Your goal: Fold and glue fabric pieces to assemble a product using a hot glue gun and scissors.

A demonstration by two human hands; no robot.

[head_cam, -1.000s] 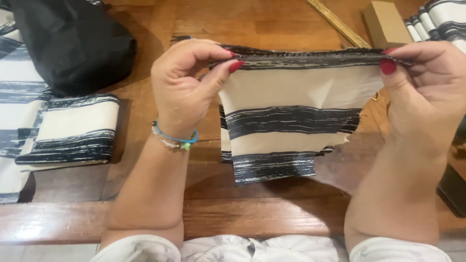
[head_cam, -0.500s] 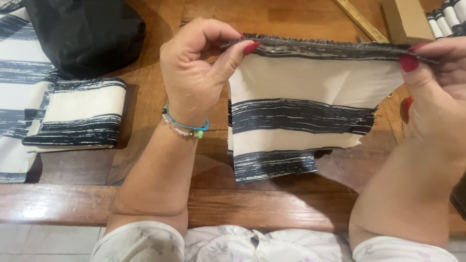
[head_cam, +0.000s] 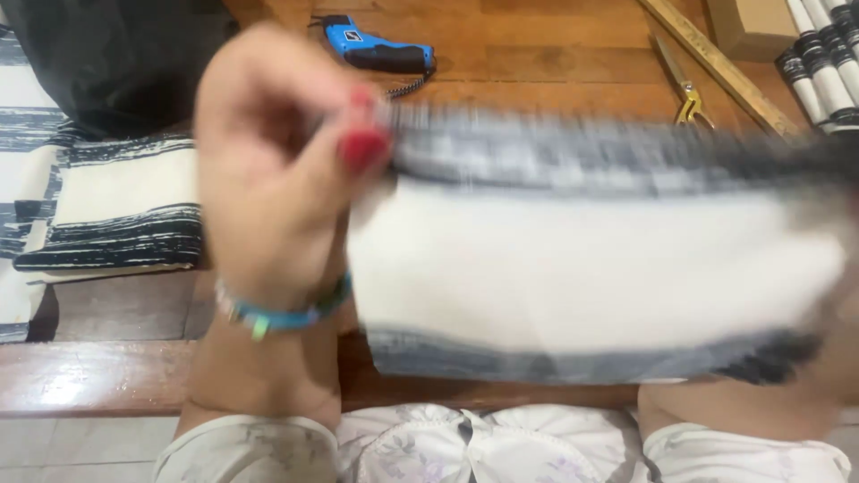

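Cream fabric w/ dark grey-black stripes, a folded rectangular piece (head_cam: 591, 268), filled the middle of the view, badly motion-blurred. Compared w/ half a sec earlier it sat far closer to the camera and higher: it had been lifted off the brown wooden bench (head_cam: 555, 67) toward the face, stretched flat btwn both hands. Its dark top edge ran roughly level; the lower stripe hung above the person's lap.

Left hand (head_cam: 277, 170) was pinched shut on the top-left corner of the cloth, thumb and fingertip w/ red nails pressed together on the edge; a turquoise bead bracelet (head_cam: 286, 315) sat on that wrist. Right hand (head_cam: 846, 179) was almost out of frame at the far right edge; the cloth ran taut up to it, so prob. held there, but the grip itself couldn't be made out.

The raise uncovered more bench behind: a blue and black cordless screwdriver (head_cam: 380, 54) lay near the far edge, yellow-handled scissors (head_cam: 684, 94) just beside a long wooden ruler (head_cam: 716, 63). A folded stack of the same striped cloth (head_cam: 125, 215) lay at left, below a black bag (head_cam: 116, 58). Judging from this, the piece was being pulled straight and looked over, not set down.
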